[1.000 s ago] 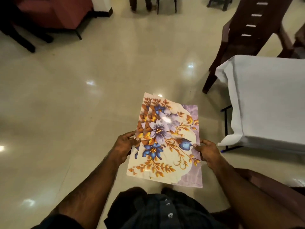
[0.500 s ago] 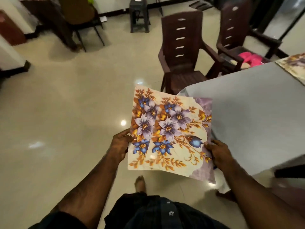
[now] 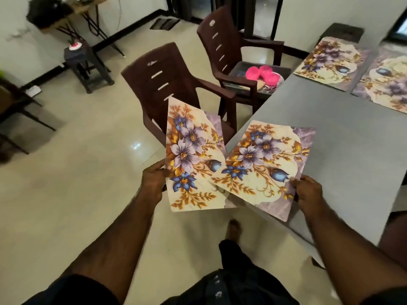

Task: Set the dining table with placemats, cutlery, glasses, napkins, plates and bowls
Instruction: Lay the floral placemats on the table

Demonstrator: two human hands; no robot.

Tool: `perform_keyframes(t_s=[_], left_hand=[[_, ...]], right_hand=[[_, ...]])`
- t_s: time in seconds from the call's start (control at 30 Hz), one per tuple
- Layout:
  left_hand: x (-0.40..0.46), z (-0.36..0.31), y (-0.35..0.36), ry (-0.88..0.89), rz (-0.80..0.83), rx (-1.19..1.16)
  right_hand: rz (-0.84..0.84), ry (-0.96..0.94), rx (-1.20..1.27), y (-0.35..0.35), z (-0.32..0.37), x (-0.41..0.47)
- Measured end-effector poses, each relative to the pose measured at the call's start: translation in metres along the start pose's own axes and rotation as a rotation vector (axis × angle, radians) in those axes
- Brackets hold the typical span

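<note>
I hold two floral placemats in front of me, fanned apart. My left hand (image 3: 154,182) grips the left placemat (image 3: 189,155) by its near left edge, out over the floor. My right hand (image 3: 308,190) pinches the right placemat (image 3: 264,166) at its near right corner; that mat hangs over the near left corner of the grey table (image 3: 343,146). Two more floral placemats lie flat at the far end of the table, one (image 3: 330,62) to the left of the other (image 3: 385,84).
Two dark brown plastic chairs stand left of the table, the nearer one (image 3: 176,89) empty, the farther one (image 3: 242,53) carrying a tray with pink items (image 3: 264,73). A small dark stool (image 3: 86,67) stands at the back left. My bare foot (image 3: 234,227) is on the shiny floor.
The two mats, held as one stack before, have been pulled apart, one in each hand. My view has swung right and up, bringing the table and its far placemats into sight.
</note>
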State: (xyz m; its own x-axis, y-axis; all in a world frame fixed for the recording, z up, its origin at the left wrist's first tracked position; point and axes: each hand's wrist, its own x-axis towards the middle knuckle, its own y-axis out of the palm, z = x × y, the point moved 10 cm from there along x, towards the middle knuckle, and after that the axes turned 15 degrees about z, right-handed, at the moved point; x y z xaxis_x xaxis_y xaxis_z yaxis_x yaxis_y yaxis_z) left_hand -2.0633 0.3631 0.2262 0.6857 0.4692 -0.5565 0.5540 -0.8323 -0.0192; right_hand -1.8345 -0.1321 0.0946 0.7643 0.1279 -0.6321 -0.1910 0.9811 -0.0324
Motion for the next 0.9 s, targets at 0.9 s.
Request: perform_keyframes(t_s=[0.9], left_hand=[[0.239, -0.321, 0.146, 0.729, 0.394, 1.259]], right_hand=[[-0.307, -0.398, -1.193, 0.220, 0.269, 0.019]])
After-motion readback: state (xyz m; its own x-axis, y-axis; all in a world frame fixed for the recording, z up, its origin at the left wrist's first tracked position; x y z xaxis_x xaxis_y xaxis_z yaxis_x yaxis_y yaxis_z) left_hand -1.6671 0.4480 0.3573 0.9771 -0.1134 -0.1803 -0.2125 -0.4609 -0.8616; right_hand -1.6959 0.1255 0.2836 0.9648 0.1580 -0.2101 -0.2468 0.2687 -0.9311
